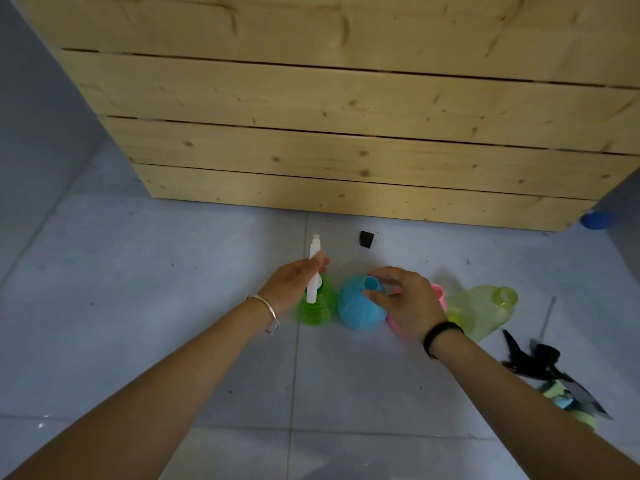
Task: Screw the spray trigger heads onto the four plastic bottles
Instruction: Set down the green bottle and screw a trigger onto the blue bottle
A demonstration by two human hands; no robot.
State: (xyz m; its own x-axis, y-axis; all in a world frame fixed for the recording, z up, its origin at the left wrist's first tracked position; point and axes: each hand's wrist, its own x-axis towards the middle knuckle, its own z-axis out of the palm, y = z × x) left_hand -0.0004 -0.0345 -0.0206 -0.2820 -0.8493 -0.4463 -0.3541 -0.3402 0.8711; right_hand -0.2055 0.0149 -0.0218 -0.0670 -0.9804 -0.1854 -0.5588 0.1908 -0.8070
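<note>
Four plastic bottles stand in a row on the tiled floor. The green bottle [317, 306] at the left carries a white spray trigger head [314, 268], and my left hand [294, 284] grips that head. Beside it stands the blue bottle [356, 310] with an open neck; my right hand [403, 303] hovers over it, fingers curled around the neck. A pink bottle [439, 295] is mostly hidden behind my right hand. The pale yellow-green bottle [481, 311] at the right has an open neck too.
A tall wooden plank crate [346, 126] stands just behind the bottles. A small black cap [366, 239] lies on the floor before it. Black trigger heads [540, 362] and coloured parts [568, 400] lie at the right. A blue object [595, 220] sits by the crate's right corner.
</note>
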